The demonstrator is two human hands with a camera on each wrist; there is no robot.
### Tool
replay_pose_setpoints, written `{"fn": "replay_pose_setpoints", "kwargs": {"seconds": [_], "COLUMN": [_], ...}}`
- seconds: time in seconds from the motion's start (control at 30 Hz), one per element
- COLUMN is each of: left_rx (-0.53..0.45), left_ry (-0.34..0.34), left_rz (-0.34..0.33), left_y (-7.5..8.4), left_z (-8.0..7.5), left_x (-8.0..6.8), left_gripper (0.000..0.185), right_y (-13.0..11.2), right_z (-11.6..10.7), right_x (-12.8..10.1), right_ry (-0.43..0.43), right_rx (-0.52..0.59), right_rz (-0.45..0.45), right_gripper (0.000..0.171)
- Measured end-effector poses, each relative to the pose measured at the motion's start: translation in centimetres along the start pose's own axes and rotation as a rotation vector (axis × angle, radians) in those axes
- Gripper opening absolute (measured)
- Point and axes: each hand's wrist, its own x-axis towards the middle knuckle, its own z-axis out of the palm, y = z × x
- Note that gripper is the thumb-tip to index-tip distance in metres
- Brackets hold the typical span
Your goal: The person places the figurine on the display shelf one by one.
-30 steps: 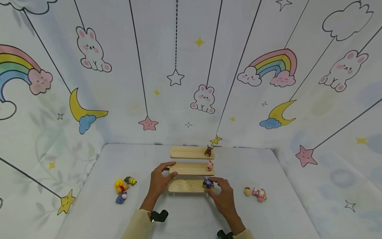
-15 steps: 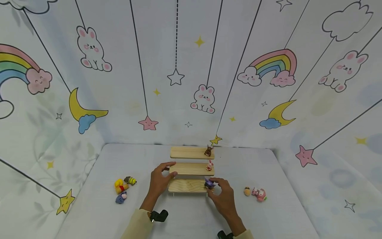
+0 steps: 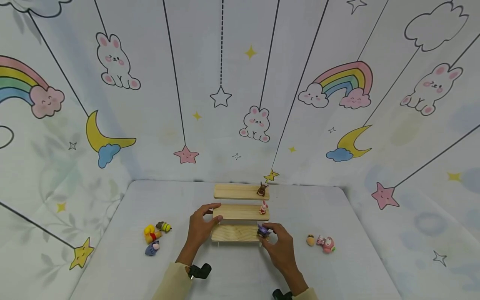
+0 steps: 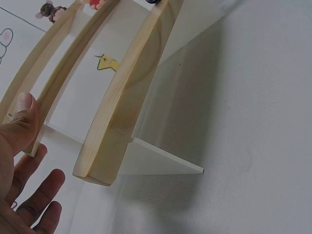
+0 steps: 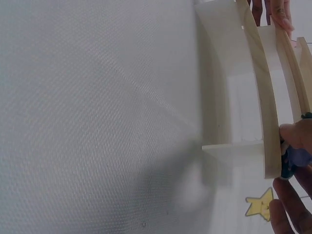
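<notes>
Purple figurine [image 3: 263, 230] is pinched in a person's right grip [image 3: 281, 246] at the right end of the front plank [image 3: 234, 233], just below the centre of the frame. The figurine is too small and too covered to show which way it faces or how its long axis lies; the plank itself runs left to right across the head view. The left grip [image 3: 200, 227] grasps the left end of the middle plank [image 3: 238, 211].

Three wooden planks are counted in all, parallel, with the back plank [image 3: 236, 191] highest in the frame. One brown figurine [image 3: 261, 190] stands at the right end of the back plank, and one white-and-red rabbit figurine [image 3: 263, 207] at the right end of the middle one.

On the white counter [image 3: 232, 275], lower left of the frame, are three more: one yellow-and-red bear figurine [image 3: 151, 236], one striped bee figurine [image 3: 164, 226] and one blue-grey figurine [image 3: 152, 248]. At lower right are another three: one small orange piece [image 3: 310, 240], one pink-and-white figurine [image 3: 320, 240] and one larger pink figurine [image 3: 328, 245], the latter two side by side.

A printed backdrop [image 3: 150, 112] fills the upper frame.
</notes>
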Motion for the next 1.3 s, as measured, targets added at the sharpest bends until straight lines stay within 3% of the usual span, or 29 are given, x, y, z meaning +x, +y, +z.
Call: {"fn": "replay_pose_setpoints", "kwargs": {"seconds": [0.53,0.83,1.3], "left_rx": [-0.014,-0.011,-0.016], "left_ry": [0.005,-0.003,-0.004], "left_rz": [0.048,0.006,0.003], "left_y": [-0.2,-0.1,-0.2], "left_z": [0.1,0.1,0.1], "left_x": [-0.1,-0.1,-0.1], "left_gripper": [0.046,0.045,0.045], "right_y": [0.3,1.3,4.4], "right_z": [-0.2,-1.9,-6.3], "right_x": [-0.2,-0.6,-0.5], "right_ry": [-0.017,-0.020,0.033], "right_rx": [0.002,-0.046,-0.109], "right_rz": [-0.031,-0.078,0.111], "right_gripper": [0.054,0.066,0.066]}}
